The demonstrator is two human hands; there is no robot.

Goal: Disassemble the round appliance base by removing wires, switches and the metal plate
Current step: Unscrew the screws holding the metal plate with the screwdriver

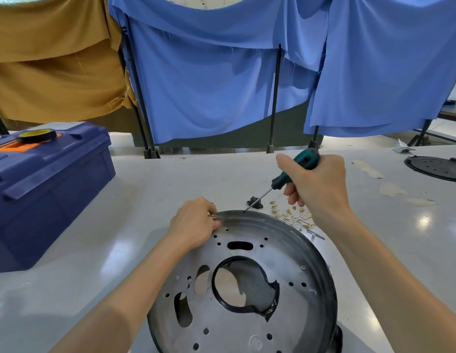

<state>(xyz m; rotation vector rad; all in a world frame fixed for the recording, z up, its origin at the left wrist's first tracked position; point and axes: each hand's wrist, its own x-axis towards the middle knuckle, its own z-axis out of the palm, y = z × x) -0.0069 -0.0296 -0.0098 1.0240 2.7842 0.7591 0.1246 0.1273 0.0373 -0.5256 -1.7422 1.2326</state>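
- We saw the round base [326,276], metal plate [285,253] up, lying on the table [94,250] at the frame's lower centre.
- Our left hand [193,222] pinched its far rim, fingers curled.
- Our right hand [316,184] gripped a screwdriver [279,180], its tip seemingly touching that rim.
- Loose wires [295,217] lay just beyond.

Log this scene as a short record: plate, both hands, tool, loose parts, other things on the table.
plate: round metal, many holes, large centre opening
left hand: grips plate's far rim
right hand: holds screwdriver, tip at that rim
wires: loose pile beyond plate, by a black part
toolbox: blue, left, tape roll on lid
black disc: table's far right
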